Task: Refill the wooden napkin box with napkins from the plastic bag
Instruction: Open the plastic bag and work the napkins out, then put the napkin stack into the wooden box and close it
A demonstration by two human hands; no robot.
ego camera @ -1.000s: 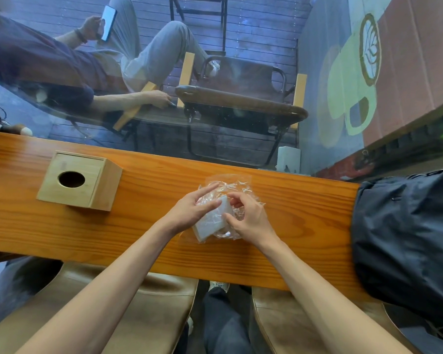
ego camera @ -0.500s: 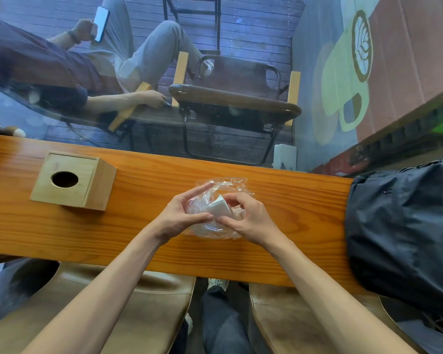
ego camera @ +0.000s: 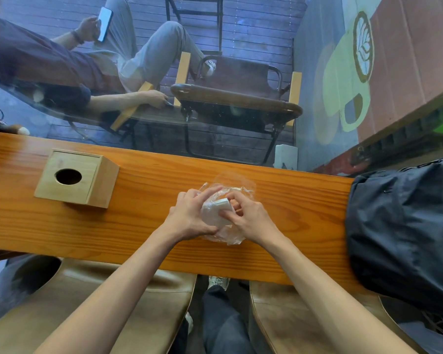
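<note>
A clear plastic bag [ego camera: 232,235] lies crumpled on the wooden counter [ego camera: 151,226], near its middle. A white stack of napkins [ego camera: 215,212] sits inside the bag, tilted up between my hands. My left hand [ego camera: 191,217] grips the bag and the stack from the left side. On the right, my right hand [ego camera: 250,221] pinches the stack's edge through the bag. The wooden napkin box [ego camera: 78,178], with a round hole in its top, stands shut at the counter's left, well apart from both hands.
A dark backpack [ego camera: 404,233] lies on the counter's right end. Behind the counter is a glass pane; beyond it a person sits with a phone, beside a brown chair [ego camera: 238,98]. Tan stools [ego camera: 113,297] stand below the counter.
Both hands have closed tighter around the napkin stack and turned it more upright inside the bag. The box has not moved.
</note>
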